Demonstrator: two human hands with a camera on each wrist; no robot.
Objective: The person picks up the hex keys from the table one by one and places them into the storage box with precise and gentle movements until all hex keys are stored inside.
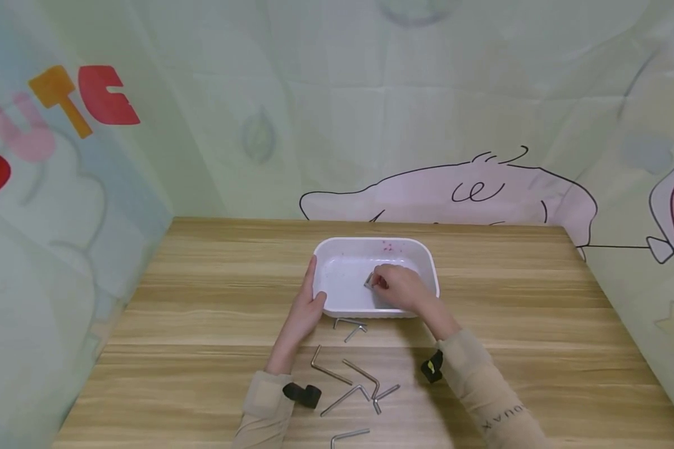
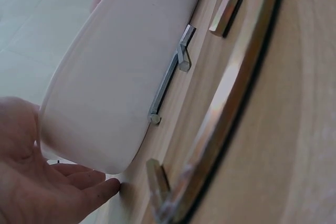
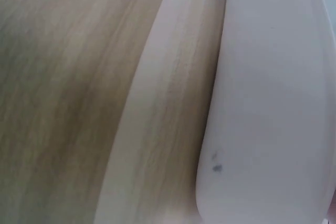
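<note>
A white rectangular tray [image 1: 348, 310] stands on the table. My left hand [image 1: 306, 305] holds its near left corner, fingers along the left side and thumb at the front; the left wrist view shows the hand [image 2: 58, 177] around that corner from below. Inside the tray, my right hand [image 1: 401, 287] pinches a small silvery metal piece [image 1: 367, 282], mostly hidden by the fingers. Close against the tray's front wall lie silver hex keys [image 1: 351, 322], also in the left wrist view as hex keys [image 2: 167, 85].
Nearer the front lie brass-coloured hex keys [image 1: 331, 374] and several silver hex keys [image 1: 342, 400], one more silver hex key [image 1: 351, 433] at the front. Black wrist cameras sit on both sleeves. Behind the wooden table [image 1: 230, 262] hangs a printed cloth [image 1: 230, 125].
</note>
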